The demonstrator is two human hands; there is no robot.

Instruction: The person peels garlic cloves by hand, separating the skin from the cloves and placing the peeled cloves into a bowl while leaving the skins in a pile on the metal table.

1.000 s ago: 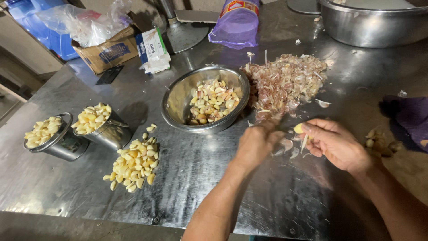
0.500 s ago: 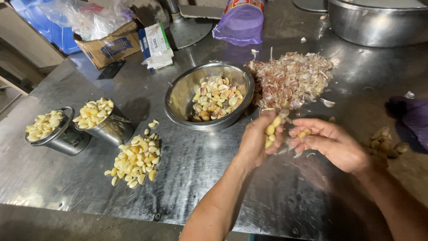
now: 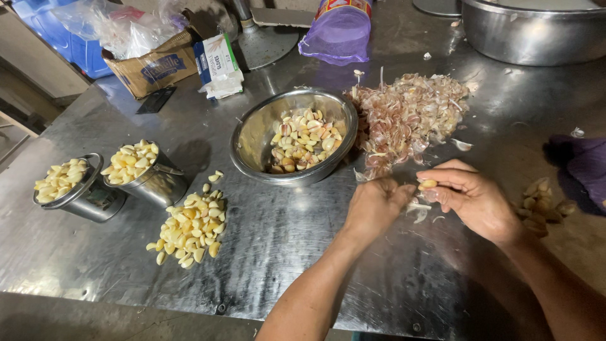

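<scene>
Since prev. frame: both hands sit lower, clove shifted from left hand [image 3: 374, 205] to right hand [image 3: 472, 199]. Garlic clove [image 3: 427, 184] — pinched in right fingertips, over desk [image 3: 315, 252], near skin pile [image 3: 407, 120]. Left grip curled closed, contents n/k. Clove: light, firm, likely slippery — hold by ends. Steel bowl [image 3: 252, 136] adj.

Brown cardboard box [image 3: 154, 66] with blue label at back left, white-green carton [image 3: 218, 63] beside it, purple mesh bag [image 3: 338, 31] behind bowl
</scene>
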